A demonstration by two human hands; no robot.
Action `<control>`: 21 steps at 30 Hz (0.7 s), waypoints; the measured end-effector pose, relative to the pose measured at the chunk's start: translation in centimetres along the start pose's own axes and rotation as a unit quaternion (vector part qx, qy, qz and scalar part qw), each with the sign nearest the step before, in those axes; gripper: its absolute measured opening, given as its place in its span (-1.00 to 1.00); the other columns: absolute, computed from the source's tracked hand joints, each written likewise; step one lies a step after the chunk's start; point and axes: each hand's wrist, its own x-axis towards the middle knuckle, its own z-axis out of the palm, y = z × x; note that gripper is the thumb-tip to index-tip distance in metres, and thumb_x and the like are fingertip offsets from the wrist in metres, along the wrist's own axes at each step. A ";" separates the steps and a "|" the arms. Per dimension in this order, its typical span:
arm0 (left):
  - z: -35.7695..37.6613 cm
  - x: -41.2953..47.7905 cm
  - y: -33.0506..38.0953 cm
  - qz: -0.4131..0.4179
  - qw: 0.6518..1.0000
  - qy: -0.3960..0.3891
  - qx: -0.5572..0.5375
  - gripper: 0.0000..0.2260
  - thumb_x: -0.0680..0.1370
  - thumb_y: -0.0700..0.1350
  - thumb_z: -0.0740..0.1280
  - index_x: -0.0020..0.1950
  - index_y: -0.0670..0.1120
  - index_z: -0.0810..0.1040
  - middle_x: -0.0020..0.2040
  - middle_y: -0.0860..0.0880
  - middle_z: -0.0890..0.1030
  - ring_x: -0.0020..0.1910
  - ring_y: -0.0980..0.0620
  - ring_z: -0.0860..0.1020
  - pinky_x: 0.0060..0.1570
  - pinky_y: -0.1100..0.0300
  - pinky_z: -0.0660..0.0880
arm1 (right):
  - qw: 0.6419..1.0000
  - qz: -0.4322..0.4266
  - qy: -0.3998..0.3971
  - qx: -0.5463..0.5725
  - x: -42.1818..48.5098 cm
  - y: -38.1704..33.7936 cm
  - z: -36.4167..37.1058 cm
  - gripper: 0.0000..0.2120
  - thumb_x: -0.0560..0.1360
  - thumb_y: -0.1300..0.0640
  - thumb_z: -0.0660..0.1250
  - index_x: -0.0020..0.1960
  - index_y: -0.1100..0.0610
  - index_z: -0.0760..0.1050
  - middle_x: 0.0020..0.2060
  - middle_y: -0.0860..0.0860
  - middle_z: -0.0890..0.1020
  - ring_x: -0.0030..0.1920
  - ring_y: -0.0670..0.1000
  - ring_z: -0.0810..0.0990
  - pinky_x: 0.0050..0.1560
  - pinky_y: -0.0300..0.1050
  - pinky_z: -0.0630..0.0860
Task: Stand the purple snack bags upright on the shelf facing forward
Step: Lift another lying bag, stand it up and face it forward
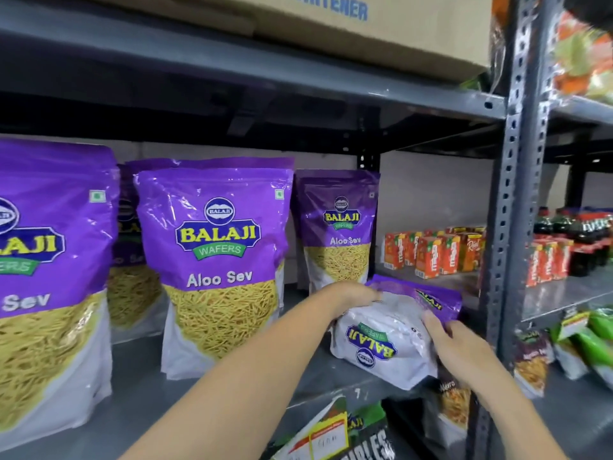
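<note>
Several purple Aloo Sev snack bags stand upright and face forward on the grey metal shelf (232, 386): one at the far left (49, 277), one in the middle (219, 260) with another behind it, and one further back (338, 227). A further purple bag (384, 340) lies on its back at the shelf's right front, its logo upside down. My left hand (351, 295) grips that bag's far left edge. My right hand (454, 340) holds its right side.
An upright steel post (510, 194) bounds the shelf on the right. Orange juice cartons (434, 250) stand at the back right, dark bottles (577, 234) beyond the post. A cardboard box (365, 24) sits on the shelf above. More snack bags hang below the shelf edge.
</note>
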 end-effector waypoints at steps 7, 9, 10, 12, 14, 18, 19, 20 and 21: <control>0.5 -1.0 -0.3 0.066 0.973 0.123 -0.186 -0.61 0.57 -0.13 0.31 0.38 -0.17 0.38 0.02 -0.04 0.53 -0.12 0.05 0.47 -0.17 0.23 0.41 | 0.982 -0.114 0.065 0.135 0.0 0.1 0.5 -0.68 0.53 -0.09 0.23 0.21 0.02 0.49 -0.05 0.00 0.63 -0.02 0.06 0.56 -0.03 -0.02 0.40; 0.5 -1.3 -0.4 0.109 0.961 0.152 -0.202 -0.69 0.58 -0.15 0.30 0.32 -0.12 0.45 0.09 -0.04 0.57 -0.05 0.03 0.52 -0.10 0.19 0.47 | 0.974 -0.151 0.097 0.140 0.0 -0.2 0.7 -0.71 0.53 -0.08 0.24 0.19 0.00 0.48 -0.21 -0.07 0.58 -0.14 -0.01 0.56 -0.16 -0.05 0.39; 0.5 -1.5 -0.5 0.132 0.954 0.170 -0.209 -0.71 0.58 -0.16 0.28 0.31 -0.11 0.47 0.17 -0.05 0.57 0.04 0.00 0.54 0.01 0.16 0.50 | 0.967 -0.174 0.118 0.145 0.0 -0.4 0.8 -0.75 0.53 -0.06 0.25 0.16 0.00 0.49 -0.30 -0.12 0.56 -0.21 -0.08 0.55 -0.22 -0.10 0.38; 0.6 -1.7 -1.1 0.182 0.933 0.216 -0.225 -0.68 0.58 -0.17 0.26 0.34 -0.10 0.46 0.31 -0.06 0.55 0.22 -0.05 0.53 0.26 0.02 0.48 | 0.951 -0.221 0.157 0.151 0.0 -1.0 0.9 -0.82 0.53 0.00 0.26 0.12 -0.02 0.48 -0.43 -0.14 0.54 -0.31 -0.19 0.52 -0.30 -0.26 0.36; 1.0 -1.9 -2.0 0.246 0.898 0.284 -0.228 -0.68 0.56 -0.16 0.25 0.32 -0.08 0.46 0.27 -0.04 0.58 0.24 -0.04 0.54 0.29 -0.07 0.46 | 0.937 -0.258 0.179 0.155 0.1 -1.7 1.1 -0.75 0.53 0.02 0.25 0.21 -0.02 0.44 -0.42 -0.10 0.53 -0.30 -0.22 0.51 -0.30 -0.32 0.35; 2.1 -2.2 -4.5 0.350 0.826 0.384 -0.218 -0.59 0.55 -0.08 0.22 0.41 0.01 0.34 0.35 0.01 0.51 0.32 0.06 0.48 0.32 0.04 0.43 | 0.903 -0.338 0.187 0.186 0.4 -3.0 2.4 -0.62 0.54 0.11 0.29 0.33 0.00 0.34 -0.31 -0.12 0.55 -0.25 -0.20 0.56 -0.25 -0.32 0.45; 2.2 -2.2 -4.9 0.363 0.817 0.400 -0.202 -0.56 0.55 -0.07 0.22 0.43 0.04 0.29 0.37 0.03 0.48 0.33 0.09 0.47 0.30 0.07 0.44 | 0.901 -0.345 0.176 0.194 0.6 -3.1 2.9 -0.61 0.53 0.13 0.31 0.34 0.00 0.34 -0.27 -0.10 0.57 -0.23 -0.18 0.58 -0.22 -0.32 0.48; 2.2 -2.2 -5.1 0.366 0.814 0.397 -0.213 -0.55 0.55 -0.07 0.22 0.43 0.06 0.25 0.36 0.03 0.47 0.30 0.12 0.48 0.24 0.09 0.48 | 0.904 -0.339 0.161 0.205 1.0 -3.2 3.2 -0.59 0.53 0.12 0.31 0.35 0.00 0.33 -0.24 -0.08 0.58 -0.20 -0.16 0.59 -0.17 -0.26 0.51; 2.0 -2.3 -4.9 0.362 0.808 0.383 -0.266 -0.57 0.55 -0.08 0.23 0.42 0.06 0.26 0.31 0.04 0.49 0.23 0.19 0.52 0.13 0.17 0.54 | 0.908 -0.322 0.140 0.226 1.4 -3.2 3.5 -0.57 0.53 0.09 0.32 0.37 -0.02 0.32 -0.20 -0.07 0.59 -0.17 -0.16 0.59 -0.13 -0.23 0.51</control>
